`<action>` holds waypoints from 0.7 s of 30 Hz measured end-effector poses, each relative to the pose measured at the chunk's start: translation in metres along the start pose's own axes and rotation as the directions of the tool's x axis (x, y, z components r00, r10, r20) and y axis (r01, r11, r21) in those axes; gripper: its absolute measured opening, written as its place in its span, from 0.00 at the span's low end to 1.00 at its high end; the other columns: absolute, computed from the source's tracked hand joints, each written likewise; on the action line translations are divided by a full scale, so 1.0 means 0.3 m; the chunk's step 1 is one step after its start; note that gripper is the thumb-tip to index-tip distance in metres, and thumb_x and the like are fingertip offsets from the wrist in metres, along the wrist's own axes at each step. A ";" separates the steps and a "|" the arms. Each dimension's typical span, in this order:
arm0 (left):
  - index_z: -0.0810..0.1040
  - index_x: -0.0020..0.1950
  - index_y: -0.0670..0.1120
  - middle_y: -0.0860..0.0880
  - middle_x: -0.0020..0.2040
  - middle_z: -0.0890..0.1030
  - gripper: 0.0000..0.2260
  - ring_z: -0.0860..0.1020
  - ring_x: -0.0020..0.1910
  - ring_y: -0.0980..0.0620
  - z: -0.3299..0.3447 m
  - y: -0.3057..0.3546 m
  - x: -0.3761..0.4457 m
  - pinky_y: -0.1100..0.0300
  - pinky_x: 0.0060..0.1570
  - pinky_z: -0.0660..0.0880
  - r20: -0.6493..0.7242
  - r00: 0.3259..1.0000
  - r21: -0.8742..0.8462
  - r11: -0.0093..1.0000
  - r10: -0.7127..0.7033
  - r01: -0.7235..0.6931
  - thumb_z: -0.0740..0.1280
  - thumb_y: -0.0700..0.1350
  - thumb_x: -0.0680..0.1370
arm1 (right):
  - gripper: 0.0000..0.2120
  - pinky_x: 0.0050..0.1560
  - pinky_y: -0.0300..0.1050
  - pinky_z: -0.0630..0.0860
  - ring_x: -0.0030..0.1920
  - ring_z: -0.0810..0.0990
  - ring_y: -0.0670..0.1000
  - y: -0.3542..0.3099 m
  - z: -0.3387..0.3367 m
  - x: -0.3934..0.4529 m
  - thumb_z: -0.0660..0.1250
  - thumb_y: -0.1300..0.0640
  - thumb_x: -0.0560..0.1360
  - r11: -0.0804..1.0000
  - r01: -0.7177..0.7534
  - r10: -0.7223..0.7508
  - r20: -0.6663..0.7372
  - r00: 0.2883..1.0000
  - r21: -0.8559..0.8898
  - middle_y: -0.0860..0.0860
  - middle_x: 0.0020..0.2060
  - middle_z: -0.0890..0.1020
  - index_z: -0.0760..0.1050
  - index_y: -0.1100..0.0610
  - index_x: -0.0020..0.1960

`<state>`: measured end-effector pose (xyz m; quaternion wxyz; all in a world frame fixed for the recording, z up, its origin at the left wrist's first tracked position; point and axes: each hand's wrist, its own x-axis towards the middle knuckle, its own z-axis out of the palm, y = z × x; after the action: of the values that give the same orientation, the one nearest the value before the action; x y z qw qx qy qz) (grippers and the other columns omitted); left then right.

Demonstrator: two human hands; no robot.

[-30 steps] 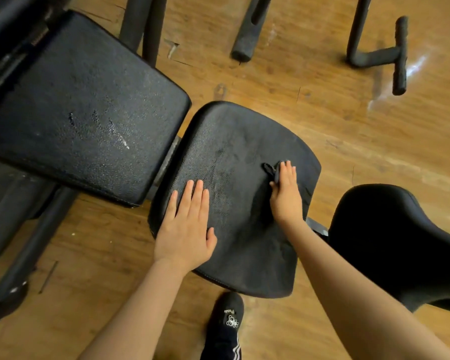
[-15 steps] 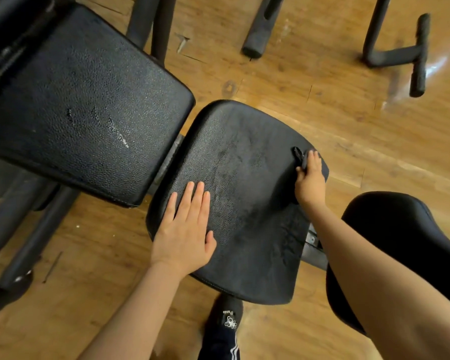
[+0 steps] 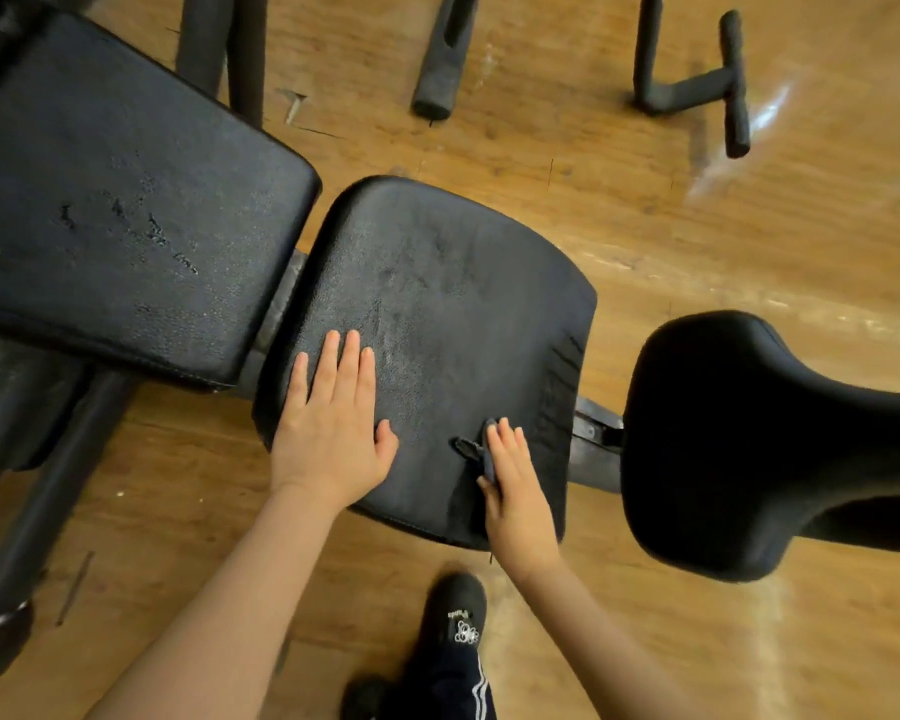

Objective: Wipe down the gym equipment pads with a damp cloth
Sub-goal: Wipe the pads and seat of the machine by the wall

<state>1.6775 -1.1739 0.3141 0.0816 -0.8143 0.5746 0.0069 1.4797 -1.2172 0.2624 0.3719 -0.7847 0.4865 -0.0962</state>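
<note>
1. On the seat pad, at its near right part, my right hand presses a small dark cloth flat — the fingers lie straight over it, pushing down rather than curled round it, and only a dark fold shows past the fingertips.

2. Half a second ago that hand and cloth were up at the pad's far right edge; now they are low, close to the near edge. So the stroke has run down the right side of the pad toward me.

3. My left hand rests flat and relaxed on the near left part of the same pad, holding nothing. It has not shifted across the three pictures — I judge it a brace.

4. A duller band shows along the right side where the cloth has passed, though I cannot tell whether that is damp or just worn texture.

5. My reading: the right strip is covered, while the middle and the patch under my left hand are still to be wiped.

6. Other pads wait — the back pad to the left and a rounded black pad to the right, both untouched by either hand.

7. Below, a dark shoe stands on the wooden floor.
</note>
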 end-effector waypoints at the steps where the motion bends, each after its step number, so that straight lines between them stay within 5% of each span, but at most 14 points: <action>1: 0.61 0.74 0.37 0.38 0.75 0.61 0.32 0.57 0.75 0.40 -0.005 0.002 -0.004 0.44 0.71 0.48 0.018 1.000 0.038 0.999 -0.004 0.003 0.57 0.53 0.74 | 0.27 0.63 0.20 0.40 0.72 0.43 0.42 -0.008 0.008 -0.030 0.59 0.64 0.79 1.000 -0.008 0.008 0.007 1.000 -0.001 0.42 0.70 0.50 0.54 0.55 0.74; 5: 0.54 0.77 0.39 0.40 0.78 0.54 0.34 0.50 0.77 0.42 -0.021 0.011 -0.013 0.45 0.72 0.44 0.031 0.999 0.073 0.997 -0.016 0.014 0.58 0.55 0.77 | 0.26 0.68 0.28 0.44 0.72 0.43 0.42 -0.039 0.032 -0.090 0.58 0.63 0.79 0.998 -0.049 0.049 -0.025 0.998 0.027 0.42 0.71 0.50 0.54 0.55 0.75; 9: 0.53 0.77 0.38 0.39 0.78 0.53 0.32 0.50 0.77 0.42 -0.028 0.034 -0.026 0.46 0.73 0.45 0.013 0.999 0.034 0.998 -0.049 0.049 0.57 0.52 0.78 | 0.26 0.74 0.43 0.50 0.72 0.44 0.44 -0.073 0.040 -0.082 0.59 0.65 0.78 0.998 0.063 -0.063 0.001 0.998 -0.007 0.50 0.74 0.56 0.57 0.57 0.74; 21: 0.60 0.75 0.36 0.36 0.76 0.59 0.33 0.56 0.76 0.40 0.023 0.174 -0.066 0.46 0.72 0.48 0.010 0.977 -0.069 0.974 -0.215 0.215 0.61 0.52 0.75 | 0.29 0.72 0.34 0.46 0.74 0.45 0.40 0.055 -0.010 -0.070 0.60 0.64 0.78 0.987 0.161 -0.160 0.066 0.985 -0.004 0.39 0.72 0.52 0.52 0.50 0.73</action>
<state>1.6224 -1.1713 0.3030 0.0540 -0.8741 0.4824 0.0193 1.4563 -1.2052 0.2577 0.3748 -0.8259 0.4097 -0.0979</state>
